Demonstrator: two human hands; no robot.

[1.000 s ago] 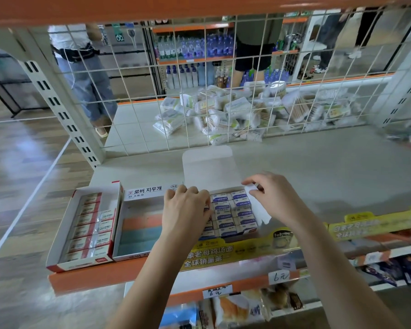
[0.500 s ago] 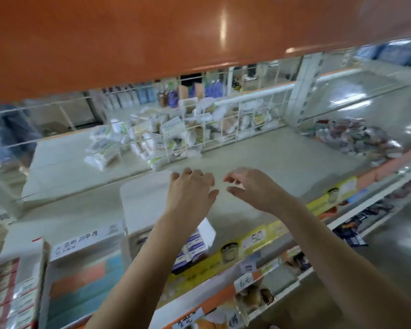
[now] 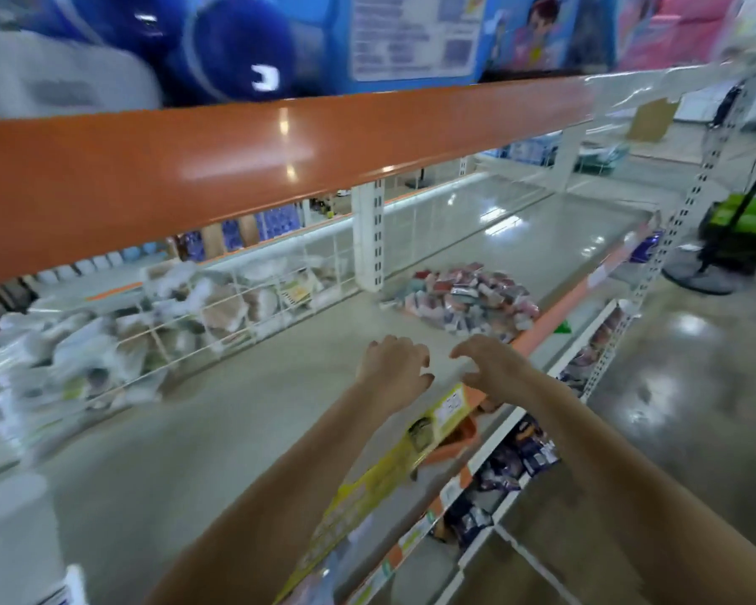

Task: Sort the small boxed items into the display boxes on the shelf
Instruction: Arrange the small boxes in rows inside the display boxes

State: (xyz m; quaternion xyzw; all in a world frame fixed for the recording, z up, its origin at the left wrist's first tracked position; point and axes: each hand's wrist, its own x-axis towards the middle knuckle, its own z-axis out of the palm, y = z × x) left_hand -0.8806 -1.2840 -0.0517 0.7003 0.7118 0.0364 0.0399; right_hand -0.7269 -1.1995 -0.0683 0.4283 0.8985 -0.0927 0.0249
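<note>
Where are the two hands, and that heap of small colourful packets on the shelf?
left hand [image 3: 391, 364], head view, on the back of the hand.
right hand [image 3: 494, 364], head view, on the back of the hand.
heap of colourful packets [image 3: 468, 299], head view, middle of the pile.

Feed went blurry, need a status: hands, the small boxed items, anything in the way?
Left hand and right hand empty, fingers loosely curled, above the shelf. Heap of small packets ahead, right. Display boxes out of view. Nothing between.
</note>
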